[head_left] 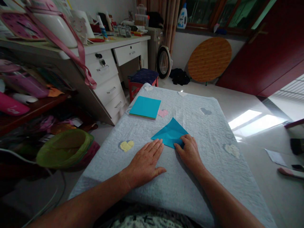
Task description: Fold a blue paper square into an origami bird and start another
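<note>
A teal paper folded into a triangle lies on the light blue quilted cloth that covers the table. My left hand rests flat on the cloth with its fingers stretched out, fingertips touching the triangle's near left edge. My right hand presses on the triangle's near right corner, fingers curled down onto the paper. Farther back on the left lies a stack of square paper sheets with a teal one on top.
A white desk with drawers stands to the left, a red stool at the table's far end. A green bin sits on the floor at the left. A round wooden tabletop leans on the far wall.
</note>
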A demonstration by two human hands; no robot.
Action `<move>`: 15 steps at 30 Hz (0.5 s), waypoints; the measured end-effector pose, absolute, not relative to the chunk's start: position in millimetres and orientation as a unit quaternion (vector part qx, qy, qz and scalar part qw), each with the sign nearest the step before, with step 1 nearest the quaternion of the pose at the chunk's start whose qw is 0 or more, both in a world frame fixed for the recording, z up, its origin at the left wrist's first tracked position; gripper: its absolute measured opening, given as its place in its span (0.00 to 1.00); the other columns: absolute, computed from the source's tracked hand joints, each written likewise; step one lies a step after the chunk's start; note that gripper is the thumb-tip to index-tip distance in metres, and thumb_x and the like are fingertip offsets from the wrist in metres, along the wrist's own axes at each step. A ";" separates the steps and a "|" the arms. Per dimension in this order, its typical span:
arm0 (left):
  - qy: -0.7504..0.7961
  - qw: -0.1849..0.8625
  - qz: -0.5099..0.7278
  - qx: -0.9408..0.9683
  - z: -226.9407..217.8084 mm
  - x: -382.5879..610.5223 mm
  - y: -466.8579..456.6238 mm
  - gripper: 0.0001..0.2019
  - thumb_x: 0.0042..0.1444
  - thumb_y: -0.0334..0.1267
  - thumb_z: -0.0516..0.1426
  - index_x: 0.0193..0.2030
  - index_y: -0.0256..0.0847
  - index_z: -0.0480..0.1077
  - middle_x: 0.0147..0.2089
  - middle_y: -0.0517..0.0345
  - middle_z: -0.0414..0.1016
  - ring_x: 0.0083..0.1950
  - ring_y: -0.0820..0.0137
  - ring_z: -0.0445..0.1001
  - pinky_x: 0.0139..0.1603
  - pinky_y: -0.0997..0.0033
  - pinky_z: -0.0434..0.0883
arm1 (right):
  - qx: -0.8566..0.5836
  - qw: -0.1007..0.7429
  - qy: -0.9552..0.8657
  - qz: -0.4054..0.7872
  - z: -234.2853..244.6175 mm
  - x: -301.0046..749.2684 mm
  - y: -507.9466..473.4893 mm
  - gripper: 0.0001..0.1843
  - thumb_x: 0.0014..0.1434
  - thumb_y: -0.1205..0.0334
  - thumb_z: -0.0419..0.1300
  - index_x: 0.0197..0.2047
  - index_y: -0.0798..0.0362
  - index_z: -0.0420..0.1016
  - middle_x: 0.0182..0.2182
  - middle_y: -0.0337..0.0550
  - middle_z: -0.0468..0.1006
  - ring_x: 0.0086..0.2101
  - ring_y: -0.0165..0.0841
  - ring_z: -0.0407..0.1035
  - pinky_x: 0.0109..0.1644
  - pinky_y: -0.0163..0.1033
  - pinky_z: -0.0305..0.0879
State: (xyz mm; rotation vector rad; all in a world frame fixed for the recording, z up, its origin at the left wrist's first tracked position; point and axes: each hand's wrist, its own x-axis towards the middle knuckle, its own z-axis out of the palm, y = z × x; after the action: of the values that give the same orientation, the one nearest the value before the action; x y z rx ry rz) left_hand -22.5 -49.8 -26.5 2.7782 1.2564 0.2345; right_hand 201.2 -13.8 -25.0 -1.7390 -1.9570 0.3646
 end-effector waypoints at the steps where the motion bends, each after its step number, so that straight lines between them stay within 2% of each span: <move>1: 0.413 0.044 0.074 0.907 -26.3 -22.5 -49.8 0.42 0.62 0.64 0.49 0.72 0.34 0.50 0.74 0.41 0.54 0.75 0.56 0.51 0.71 0.55 0.53 | -0.638 0.246 -0.717 0.133 -25.1 201.2 -13.8 0.05 0.57 0.61 0.60 0.31 0.52 0.72 0.38 0.49 0.74 0.40 0.43 0.65 0.48 0.49 0.60; 15: 0.420 0.065 0.052 0.904 -23.9 -23.8 -49.7 0.42 0.63 0.65 0.46 0.74 0.36 0.47 0.76 0.43 0.49 0.76 0.58 0.48 0.73 0.56 0.49 | -0.635 0.248 -0.720 0.125 -25.6 201.4 -13.5 0.05 0.57 0.61 0.59 0.31 0.52 0.72 0.36 0.48 0.74 0.40 0.43 0.65 0.47 0.48 0.60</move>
State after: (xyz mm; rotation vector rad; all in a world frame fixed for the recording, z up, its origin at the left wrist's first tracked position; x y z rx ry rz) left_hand -23.8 -49.7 -23.9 2.7274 1.2692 0.1569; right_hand 201.4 -13.5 -25.6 -1.7314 -1.9630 0.3402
